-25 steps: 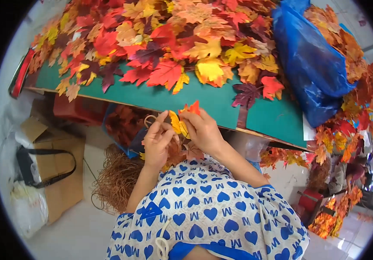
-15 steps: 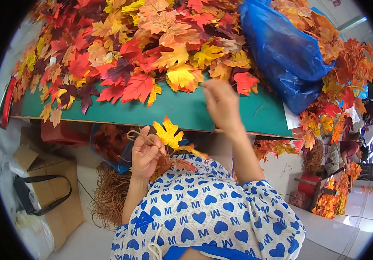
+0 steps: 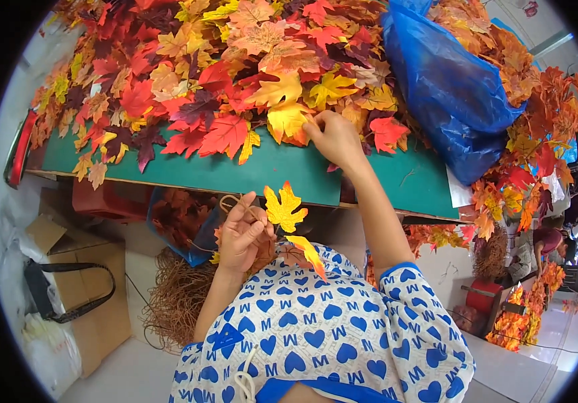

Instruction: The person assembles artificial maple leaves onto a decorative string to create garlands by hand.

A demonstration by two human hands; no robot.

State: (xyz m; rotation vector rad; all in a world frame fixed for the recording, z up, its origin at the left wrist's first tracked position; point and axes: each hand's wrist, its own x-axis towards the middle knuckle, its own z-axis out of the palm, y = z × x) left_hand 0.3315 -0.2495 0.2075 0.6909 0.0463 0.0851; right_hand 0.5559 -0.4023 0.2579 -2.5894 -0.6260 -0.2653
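Note:
My left hand [image 3: 242,236], in front of the table edge, is closed around a brown twig-like vine [image 3: 229,199]. Off the vine stand a yellow artificial maple leaf [image 3: 284,207] with red tips and a yellow-orange leaf [image 3: 309,255], and more leaves hang partly hidden behind the fingers. At the near edge of a big heap of artificial leaves [image 3: 198,80], my right hand [image 3: 336,140] pinches the rim of a yellow-orange maple leaf [image 3: 287,121]. That leaf lies on the heap.
A blue plastic bag [image 3: 450,87] rests on the green table [image 3: 289,171] at right. Below stand a blue-lined bin [image 3: 188,225] of leaves, a bundle of brown vines [image 3: 178,295] and a cardboard box [image 3: 97,316]. Another person [image 3: 546,243] sits at far right.
My right hand has come down to the heap's edge, its fingertips meeting the yellow-orange leaf. My left hand still grips the vine, whose leaves have shifted a little.

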